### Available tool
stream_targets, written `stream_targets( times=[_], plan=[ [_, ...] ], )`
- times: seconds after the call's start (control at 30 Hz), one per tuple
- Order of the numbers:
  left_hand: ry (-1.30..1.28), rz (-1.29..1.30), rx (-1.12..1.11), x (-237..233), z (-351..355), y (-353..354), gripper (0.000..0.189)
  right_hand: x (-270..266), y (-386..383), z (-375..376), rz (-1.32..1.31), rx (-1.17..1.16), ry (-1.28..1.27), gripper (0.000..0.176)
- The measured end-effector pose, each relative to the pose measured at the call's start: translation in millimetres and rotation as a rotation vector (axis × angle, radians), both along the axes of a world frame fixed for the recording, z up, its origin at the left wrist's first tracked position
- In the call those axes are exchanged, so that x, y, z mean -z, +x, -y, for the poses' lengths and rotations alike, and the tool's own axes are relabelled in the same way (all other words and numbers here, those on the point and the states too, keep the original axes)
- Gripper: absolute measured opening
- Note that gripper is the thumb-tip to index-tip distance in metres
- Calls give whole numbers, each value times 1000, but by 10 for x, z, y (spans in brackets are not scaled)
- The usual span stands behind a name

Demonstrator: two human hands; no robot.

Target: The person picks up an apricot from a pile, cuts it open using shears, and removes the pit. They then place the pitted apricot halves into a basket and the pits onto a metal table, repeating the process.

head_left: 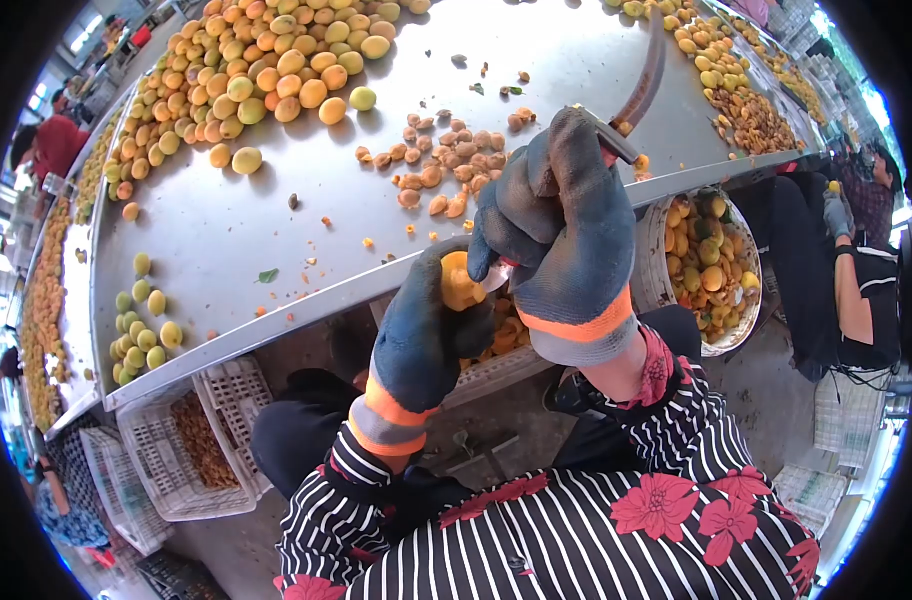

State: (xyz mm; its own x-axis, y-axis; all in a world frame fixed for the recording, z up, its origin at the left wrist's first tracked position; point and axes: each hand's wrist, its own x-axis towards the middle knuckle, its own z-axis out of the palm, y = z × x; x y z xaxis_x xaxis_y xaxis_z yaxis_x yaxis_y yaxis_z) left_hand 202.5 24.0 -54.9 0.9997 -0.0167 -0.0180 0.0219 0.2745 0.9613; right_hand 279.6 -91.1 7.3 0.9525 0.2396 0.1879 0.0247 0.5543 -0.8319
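Note:
My left hand [421, 315], in a dark blue glove with an orange and grey cuff, grips a yellow-orange apricot [459, 282] between thumb and fingers. Close on its right, my right hand [561, 225], gloved alike, is closed around a small knife whose blade [495, 276] points at the fruit and touches or nearly touches it. Both hands are at the front edge of a metal table [326, 235]. Behind them on the table lies a scatter of brown pits [451, 155].
A large apricot heap [266, 60] covers the back left, and greener fruit [141, 335] lies front left. A curved brown strip [648, 80] rises behind my right hand. Below are a full bucket [711, 270], white crates [181, 450] and a crate of fruit pieces [496, 370]. A co-worker [846, 260] sits right.

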Motion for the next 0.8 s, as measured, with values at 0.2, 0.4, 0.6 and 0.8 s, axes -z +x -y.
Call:
stream_targets(
  times=[0.2, 0.4, 0.6, 0.8],
  plan=[
    [-328, -184, 94, -1, -34, 17, 39, 54, -4, -69, 13, 78, 4, 41],
    [-352, -267, -50, -176, 98, -5, 37, 106, -47, -146, 5, 205, -27, 41],
    [-253, -243, -147, -29, 222, 6, 33, 130, -24, -175, 117, 202, -19, 41],
    [-199, -167, -218, -20, 289, 50, 31, 103, -37, -219, 20, 260, -6, 42]
  ],
)
